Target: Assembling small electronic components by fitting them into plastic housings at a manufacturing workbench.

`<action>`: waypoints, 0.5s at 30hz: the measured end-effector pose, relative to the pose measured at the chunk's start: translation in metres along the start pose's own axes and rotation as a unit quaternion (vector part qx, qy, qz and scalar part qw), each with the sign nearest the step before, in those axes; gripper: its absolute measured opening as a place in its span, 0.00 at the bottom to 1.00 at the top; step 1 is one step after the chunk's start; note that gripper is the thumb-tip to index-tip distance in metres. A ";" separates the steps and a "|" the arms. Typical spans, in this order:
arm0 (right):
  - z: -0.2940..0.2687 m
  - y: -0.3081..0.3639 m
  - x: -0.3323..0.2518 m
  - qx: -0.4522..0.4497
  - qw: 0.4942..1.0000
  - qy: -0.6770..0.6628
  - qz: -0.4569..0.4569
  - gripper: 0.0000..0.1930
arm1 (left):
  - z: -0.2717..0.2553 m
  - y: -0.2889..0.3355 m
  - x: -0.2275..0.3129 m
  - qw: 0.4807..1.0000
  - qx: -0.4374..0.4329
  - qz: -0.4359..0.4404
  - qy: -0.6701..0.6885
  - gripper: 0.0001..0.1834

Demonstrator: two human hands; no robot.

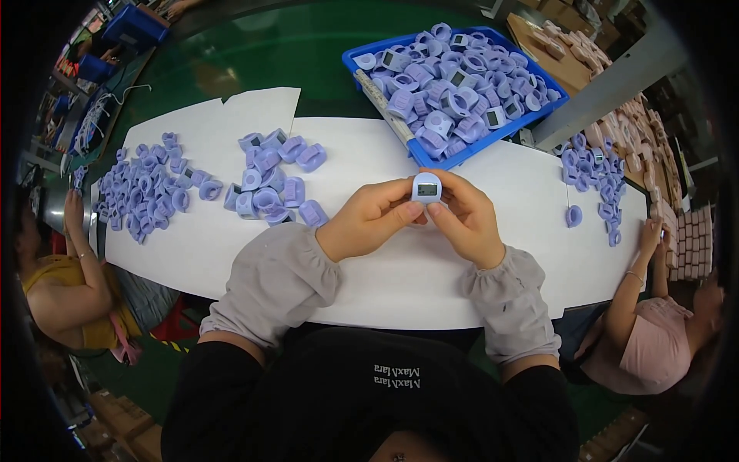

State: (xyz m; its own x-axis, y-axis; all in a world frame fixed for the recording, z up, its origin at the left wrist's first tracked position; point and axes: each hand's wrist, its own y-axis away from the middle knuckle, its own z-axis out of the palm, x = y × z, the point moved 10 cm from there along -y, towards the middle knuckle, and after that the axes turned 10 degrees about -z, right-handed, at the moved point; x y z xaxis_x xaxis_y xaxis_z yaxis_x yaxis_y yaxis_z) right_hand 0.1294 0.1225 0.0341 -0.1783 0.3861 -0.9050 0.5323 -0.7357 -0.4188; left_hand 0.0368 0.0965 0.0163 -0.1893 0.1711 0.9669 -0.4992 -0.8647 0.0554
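Observation:
Between both hands, above the white sheet, is a small lilac ring-shaped device [427,189] with a grey rectangular screen facing up. My left hand [375,218] grips its left side, thumb along the lower edge. From the right, my right hand [471,219] closes on it too, thumb below the screen and fingers behind. The back of the device is hidden by my fingers. To the left of my left hand lies a loose group of similar lilac devices [268,179], tipped at various angles on the white sheet [369,146].
A blue bin [493,148] heaped with lilac devices stands beyond my hands, right of centre. More devices [142,192] pile up at far left, others [593,169] at right beside a grey post [616,85]. Co-workers sit at left [73,285] and right [647,331].

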 end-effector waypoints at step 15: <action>-0.001 -0.001 -0.001 -0.013 1.000 0.019 -0.007 0.22 | 0.001 0.000 -0.003 1.000 0.004 -0.008 -0.005 0.20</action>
State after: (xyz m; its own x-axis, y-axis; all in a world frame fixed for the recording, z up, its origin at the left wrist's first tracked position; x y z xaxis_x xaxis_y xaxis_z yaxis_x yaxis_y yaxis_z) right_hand 0.1303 0.1231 0.0355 -0.1545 0.4174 -0.8955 0.5508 -0.7161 -0.4288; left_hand 0.0379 0.0953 0.0134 -0.1731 0.1810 0.9681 -0.4962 -0.8651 0.0730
